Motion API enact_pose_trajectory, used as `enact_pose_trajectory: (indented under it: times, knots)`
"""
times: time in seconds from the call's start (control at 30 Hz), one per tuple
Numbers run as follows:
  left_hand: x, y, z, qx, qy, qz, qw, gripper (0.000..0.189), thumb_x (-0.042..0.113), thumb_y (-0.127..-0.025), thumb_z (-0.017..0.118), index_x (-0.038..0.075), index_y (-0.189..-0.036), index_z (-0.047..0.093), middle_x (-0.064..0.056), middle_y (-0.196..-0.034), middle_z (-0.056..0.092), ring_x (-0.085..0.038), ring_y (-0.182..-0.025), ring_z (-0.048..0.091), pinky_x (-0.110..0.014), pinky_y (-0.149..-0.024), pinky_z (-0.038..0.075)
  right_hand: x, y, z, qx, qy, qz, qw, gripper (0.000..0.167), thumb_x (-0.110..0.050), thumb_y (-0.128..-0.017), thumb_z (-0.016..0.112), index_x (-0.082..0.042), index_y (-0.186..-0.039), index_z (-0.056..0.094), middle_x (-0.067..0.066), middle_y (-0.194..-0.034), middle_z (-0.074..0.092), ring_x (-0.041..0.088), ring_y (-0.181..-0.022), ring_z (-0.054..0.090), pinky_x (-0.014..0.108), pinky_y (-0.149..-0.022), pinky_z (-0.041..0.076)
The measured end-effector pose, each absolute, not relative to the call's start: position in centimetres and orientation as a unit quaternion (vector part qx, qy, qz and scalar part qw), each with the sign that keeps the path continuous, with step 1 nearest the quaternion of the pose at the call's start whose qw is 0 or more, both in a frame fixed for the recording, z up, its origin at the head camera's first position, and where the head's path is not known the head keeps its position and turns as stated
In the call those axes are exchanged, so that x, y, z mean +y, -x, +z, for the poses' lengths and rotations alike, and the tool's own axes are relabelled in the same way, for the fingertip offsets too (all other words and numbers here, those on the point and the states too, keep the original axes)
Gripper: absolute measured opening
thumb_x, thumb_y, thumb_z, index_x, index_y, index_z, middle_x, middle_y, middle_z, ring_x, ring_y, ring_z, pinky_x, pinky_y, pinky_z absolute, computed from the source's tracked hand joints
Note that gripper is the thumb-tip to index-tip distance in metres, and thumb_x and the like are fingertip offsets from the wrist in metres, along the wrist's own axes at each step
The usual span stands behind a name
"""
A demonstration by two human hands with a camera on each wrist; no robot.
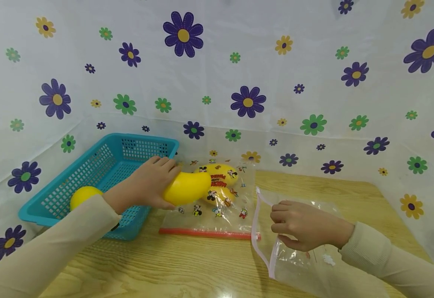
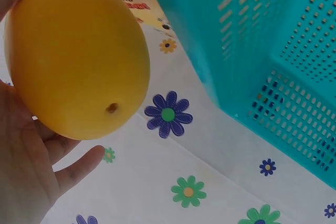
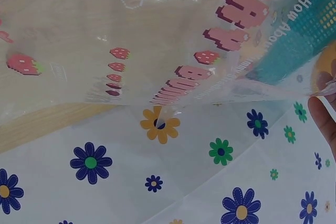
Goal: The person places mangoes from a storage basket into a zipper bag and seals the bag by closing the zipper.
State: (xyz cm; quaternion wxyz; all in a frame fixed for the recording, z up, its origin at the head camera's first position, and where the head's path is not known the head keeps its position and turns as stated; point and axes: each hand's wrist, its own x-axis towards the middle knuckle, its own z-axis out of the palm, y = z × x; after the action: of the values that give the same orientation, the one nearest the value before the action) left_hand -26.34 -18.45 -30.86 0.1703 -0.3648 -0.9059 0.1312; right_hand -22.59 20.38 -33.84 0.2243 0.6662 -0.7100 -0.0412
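Note:
My left hand [image 1: 151, 182] grips a smooth yellow toy fruit [image 1: 187, 188], long and rounded, just right of the turquoise basket [image 1: 118, 165]. In the left wrist view the toy fruit [image 2: 79, 56] shows a small dark dimple at its end, with fingers spread around it. My right hand [image 1: 302, 225] pinches the edge of a clear zip bag [image 1: 272, 263] with a pale pink seal, whose mouth gapes toward the left. Strawberries and pink lettering mark that clear bag [image 3: 231, 40] in the right wrist view. Part of the right hand's fingertips is hidden.
Behind the held fruit lies a cartoon-printed bag [image 1: 209, 234] with a red seal and yellow things [image 1: 220, 174] inside. One round yellow thing [image 1: 84, 196] is in the basket. A flower-patterned white sheet [image 1: 217, 74] surrounds the wooden table [image 1: 187, 265].

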Motion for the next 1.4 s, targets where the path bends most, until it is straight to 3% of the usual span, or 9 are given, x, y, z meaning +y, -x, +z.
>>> enact_pose_trajectory:
  times: [0.3, 0.73, 0.83, 0.93, 1.1, 1.3, 1.4]
  knots:
    - [-16.1, 25.3, -31.4, -0.897, 0.392, 0.130, 0.159, 0.087, 0.067, -0.059, 0.071, 0.005, -0.118, 0.054, -0.010, -0.116, 0.058, -0.026, -0.104, 0.052, -0.044, -0.090, 0.045, 20.3, 22.5, -33.7, -0.709, -0.668, -0.040, 0.222, 0.023, -0.016, -0.068, 0.072, -0.020, -0.069, 0.050, -0.008, -0.069, 0.039, 0.008, -0.067, 0.035, 0.023, -0.067, 0.037]
    - [-12.4, 24.4, -32.5, -0.888, 0.428, 0.109, 0.127, 0.079, 0.066, -0.063, 0.070, 0.008, -0.114, 0.055, -0.008, -0.110, 0.058, -0.025, -0.102, 0.051, -0.043, -0.094, 0.043, 20.4, 22.5, -33.7, -0.707, -0.670, -0.033, 0.226, 0.024, -0.015, -0.066, 0.073, -0.020, -0.068, 0.049, -0.007, -0.069, 0.037, 0.008, -0.066, 0.033, 0.022, -0.065, 0.033]
    - [-11.6, 24.3, -33.0, -0.887, 0.431, 0.116, 0.116, 0.077, 0.067, -0.065, 0.066, 0.010, -0.115, 0.055, -0.006, -0.112, 0.058, -0.024, -0.103, 0.051, -0.042, -0.092, 0.044, 20.4, 22.5, -33.7, -0.707, -0.671, -0.033, 0.223, 0.015, -0.015, -0.079, 0.061, -0.020, -0.069, 0.050, -0.007, -0.069, 0.038, 0.008, -0.067, 0.034, 0.022, -0.066, 0.033]
    - [-10.7, 24.3, -33.3, -0.888, 0.430, 0.131, 0.098, 0.078, 0.068, -0.066, 0.065, 0.011, -0.118, 0.054, -0.006, -0.116, 0.058, -0.024, -0.106, 0.052, -0.041, -0.095, 0.043, 20.4, 22.6, -33.8, -0.706, -0.671, -0.031, 0.223, 0.019, -0.019, -0.088, 0.047, -0.020, -0.069, 0.050, -0.006, -0.069, 0.038, 0.008, -0.067, 0.034, 0.022, -0.066, 0.034]
    - [-9.5, 24.2, -33.6, -0.885, 0.436, 0.143, 0.083, 0.079, 0.069, -0.066, 0.063, 0.013, -0.120, 0.053, -0.004, -0.118, 0.058, -0.023, -0.108, 0.052, -0.040, -0.097, 0.043, 20.3, 22.6, -33.7, -0.705, -0.671, -0.029, 0.226, 0.025, -0.021, -0.090, 0.037, -0.019, -0.069, 0.050, -0.006, -0.069, 0.037, 0.008, -0.067, 0.034, 0.021, -0.065, 0.032]
    - [-8.4, 24.4, -33.7, -0.887, 0.437, 0.138, 0.064, 0.079, 0.068, -0.066, 0.064, 0.013, -0.121, 0.052, -0.004, -0.122, 0.057, -0.023, -0.111, 0.051, -0.042, -0.099, 0.042, 20.4, 22.5, -33.7, -0.708, -0.670, -0.031, 0.222, 0.022, -0.021, -0.089, 0.043, -0.019, -0.069, 0.051, -0.006, -0.069, 0.037, 0.008, -0.067, 0.034, 0.021, -0.065, 0.033]
    - [-7.9, 24.5, -33.9, -0.888, 0.437, 0.133, 0.058, 0.079, 0.067, -0.065, 0.065, 0.013, -0.121, 0.052, -0.004, -0.125, 0.055, -0.023, -0.111, 0.050, -0.041, -0.100, 0.041, 20.4, 22.5, -33.6, -0.710, -0.668, -0.035, 0.219, 0.015, -0.018, -0.084, 0.055, -0.020, -0.070, 0.051, -0.006, -0.069, 0.037, 0.008, -0.067, 0.035, 0.022, -0.065, 0.034]
